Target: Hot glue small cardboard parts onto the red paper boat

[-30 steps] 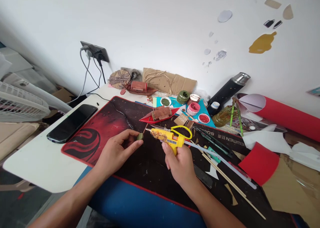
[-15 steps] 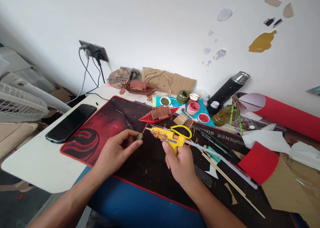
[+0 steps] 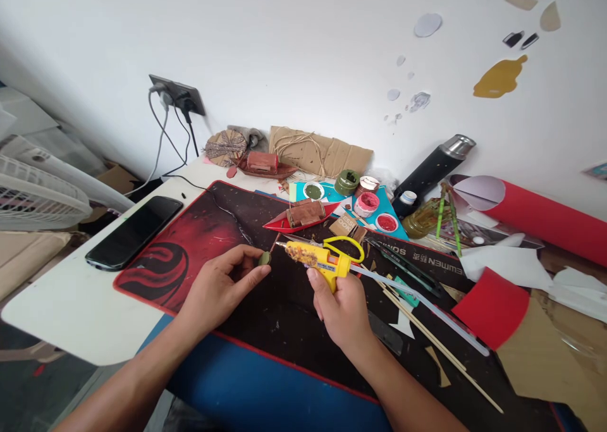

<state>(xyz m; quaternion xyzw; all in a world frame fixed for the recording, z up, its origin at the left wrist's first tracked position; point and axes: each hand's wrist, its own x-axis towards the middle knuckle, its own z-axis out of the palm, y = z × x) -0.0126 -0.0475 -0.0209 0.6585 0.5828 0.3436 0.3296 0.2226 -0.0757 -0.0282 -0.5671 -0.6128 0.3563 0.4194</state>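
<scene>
Fan with a white plastic grille [image 3: 42, 185] stands at far left, beyond the white counter [image 3: 52, 312], where a glossy black phone [image 3: 134, 233] lies beside a black-and-red mat [image 3: 156, 274]. Over the mat, the grip of the left hand [image 3: 227, 280] is pinched, thumb and fingers together on a small, round, olive-green piece [image 3: 264, 259]; beside it a thin brown stick [image 3: 274, 242] slants up near the nozzle, though contact cannot be told. Behind lies a pointed red boat with a brown cover [image 3: 275, 221]. The grip of the right hand [image 3: 344, 305] is clamped around the handle of a yellow, brown-stained glue gun [image 3: 308, 255], which partly hides scissors with yellow handles [image 3: 363, 248]. Open paint pots, green [image 3: 346, 183] and pink [image 3: 367, 204], crowd the area behind. A long translucent glue stick [image 3: 427, 305] trails from the gun over pale wooden skewers [image 3: 441, 350]. Farther right, a black cylindrical flask [image 3: 427, 172] leans towards the wall, and a curved red sheet [image 3: 493, 308] overlaps brown cardboard [image 3: 545, 369].
</scene>
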